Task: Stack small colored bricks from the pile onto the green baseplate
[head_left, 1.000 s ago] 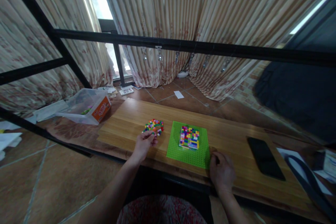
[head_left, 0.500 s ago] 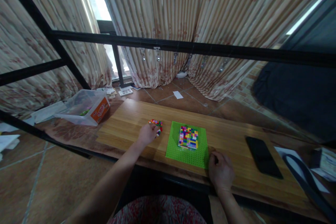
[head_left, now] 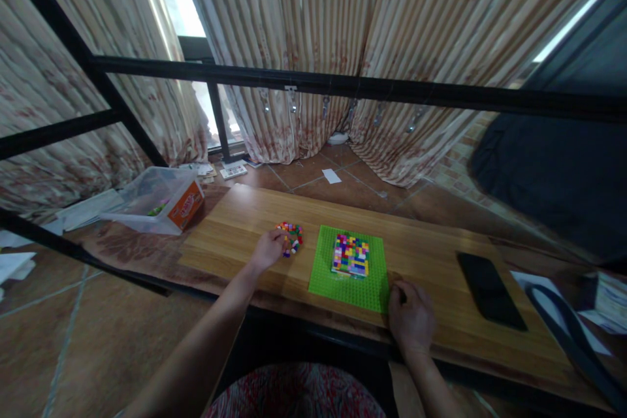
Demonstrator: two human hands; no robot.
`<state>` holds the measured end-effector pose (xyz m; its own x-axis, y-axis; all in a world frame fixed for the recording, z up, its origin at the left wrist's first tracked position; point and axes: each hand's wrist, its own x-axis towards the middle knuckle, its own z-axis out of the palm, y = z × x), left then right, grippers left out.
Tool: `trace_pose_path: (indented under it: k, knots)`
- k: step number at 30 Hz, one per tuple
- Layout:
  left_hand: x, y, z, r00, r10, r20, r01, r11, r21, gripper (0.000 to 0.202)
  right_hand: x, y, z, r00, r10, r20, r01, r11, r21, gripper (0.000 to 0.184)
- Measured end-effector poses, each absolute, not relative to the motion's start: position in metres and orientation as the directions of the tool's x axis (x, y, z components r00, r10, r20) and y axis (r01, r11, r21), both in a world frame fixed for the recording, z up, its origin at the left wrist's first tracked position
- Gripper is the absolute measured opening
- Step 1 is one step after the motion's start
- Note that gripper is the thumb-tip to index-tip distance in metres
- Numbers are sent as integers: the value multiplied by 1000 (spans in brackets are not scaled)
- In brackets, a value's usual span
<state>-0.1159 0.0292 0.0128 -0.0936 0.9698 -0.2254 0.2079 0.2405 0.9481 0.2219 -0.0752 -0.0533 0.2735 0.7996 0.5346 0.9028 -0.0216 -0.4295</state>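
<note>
My left hand reaches in from the left, its fingers drawn together at the edge of a small spread of loose coloured toy bricks. Whether a brick is between those fingertips is too small to make out. To the right lies a bright green baseplate, carrying a low square block of many-coloured bricks. My right hand rests curled at the plate's right edge, near its front corner. Its fingers are closed, and anything inside them is hidden.
The wooden tabletop carries a black phone on the right. A dark strap lies beyond it. At left stands a clear plastic box with an orange label. A black metal bar crosses before the curtains.
My left hand has drawn back slightly to the left, uncovering more of the loose bricks. My right hand stays in place by the baseplate.
</note>
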Motion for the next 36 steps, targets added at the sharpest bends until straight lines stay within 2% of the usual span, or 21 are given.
trace_pose_path:
  k: [3,8,15,19,28,36]
  knots:
    - [-115,22,15,-85,966,-243,29,246,969,13,222,-75,-54,283,793,539,902,-28,-432,37]
    - [-105,8,18,-23,984,-178,16,178,984,22,221,-75,-54,269,793,547,902,-9,-431,35]
    - [-65,-8,24,160,986,41,270,-84,959,10,219,-75,-51,289,791,540,900,-33,-434,34]
    - [-42,-5,36,143,982,124,465,-177,867,13,218,-75,-49,288,789,543,898,-24,-440,34]
    - [-8,-3,46,80,987,139,677,-156,720,15,217,-74,-50,311,789,530,892,-51,-449,34]
    - [12,-9,48,75,991,114,842,-124,526,20,217,-75,-50,316,794,520,881,-42,-471,36]
